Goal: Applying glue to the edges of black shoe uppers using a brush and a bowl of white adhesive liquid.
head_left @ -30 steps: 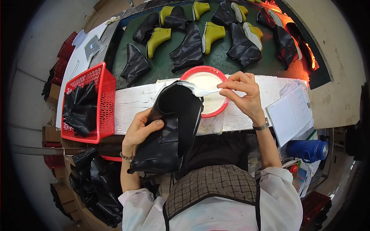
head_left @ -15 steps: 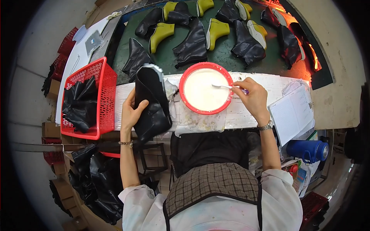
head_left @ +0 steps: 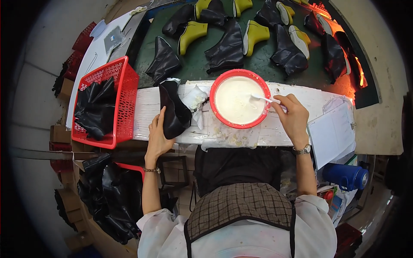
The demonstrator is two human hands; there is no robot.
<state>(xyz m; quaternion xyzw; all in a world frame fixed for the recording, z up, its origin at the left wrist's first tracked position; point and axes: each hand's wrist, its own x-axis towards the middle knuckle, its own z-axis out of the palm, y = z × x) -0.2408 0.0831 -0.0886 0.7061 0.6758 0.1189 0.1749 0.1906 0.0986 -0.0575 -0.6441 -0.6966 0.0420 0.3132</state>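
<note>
- Right hand (head_left: 294, 118), right of the frame's centre: thumb and fingers pinched together on the handle of a white brush (head_left: 263, 98). Brush head lies over the bowl; whether it touches the liquid cannot be told.
- Left hand (head_left: 159, 137), left of centre: fingers extended along the left side of a black boot (head_left: 175, 105). Contact noted; whether the hand is closed around it cannot be told.
- Black boot: left of centre, at the white tabletop (head_left: 146, 112), upper end pointing toward the top of the frame, pale coating visible at its upper edge.
- Red bowl (head_left: 241, 126), centre: contains cream-coloured liquid (head_left: 234, 101).
- White cloth (head_left: 195, 98): crumpled, between boot and bowl.
- Red basket (head_left: 127, 99), left of frame: tilted, perforated walls, black pieces (head_left: 97, 107) inside.
- Green surface (head_left: 193, 64), top of frame: carries yellow shoes (head_left: 192, 36) and dark boots (head_left: 162, 58), spaced in rows.
- Right of frame: open notebook (head_left: 329, 133); blue bottle (head_left: 342, 175) below it.
</note>
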